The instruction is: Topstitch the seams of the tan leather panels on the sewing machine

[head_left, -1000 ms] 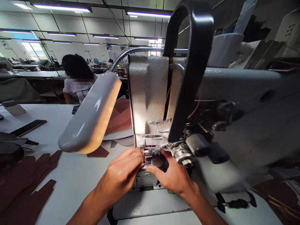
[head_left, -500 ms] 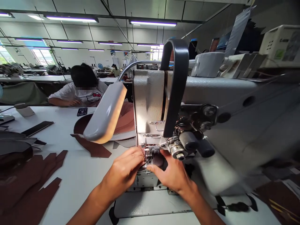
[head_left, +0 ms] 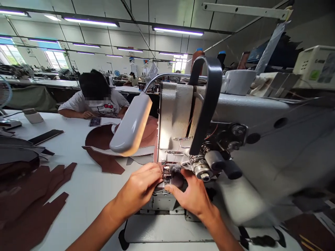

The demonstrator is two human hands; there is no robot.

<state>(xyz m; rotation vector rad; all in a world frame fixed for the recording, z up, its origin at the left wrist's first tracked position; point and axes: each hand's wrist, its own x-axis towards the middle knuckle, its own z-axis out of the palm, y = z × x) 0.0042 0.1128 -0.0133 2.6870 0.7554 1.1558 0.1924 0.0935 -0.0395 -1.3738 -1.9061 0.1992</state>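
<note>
A grey industrial sewing machine (head_left: 171,115) stands before me, its presser foot (head_left: 166,174) down low between my hands. Left of the foot, my left hand (head_left: 146,183) is closed with its fingertips pinched at the edge of a brown leather piece (head_left: 178,180). My right hand (head_left: 192,193) curves around the piece from the right, thumb in front of the foot and fingers behind. Much of the piece is hidden by the hands and foot. A lamp (head_left: 131,125) on a bendable metal neck lights the sewing spot.
Brown cut panels (head_left: 28,202) lie at the left of the white table (head_left: 91,198). More curved brown panels (head_left: 104,146) rest behind the lamp. Across the table sits a person (head_left: 96,97) in a white shirt. Thread cones (head_left: 198,57) stand above the machine.
The camera view has shifted slightly, so the machine sits a little lower and farther right. Both hands keep nearly the same place at the presser foot. The seated person's hand now meets the phone.
</note>
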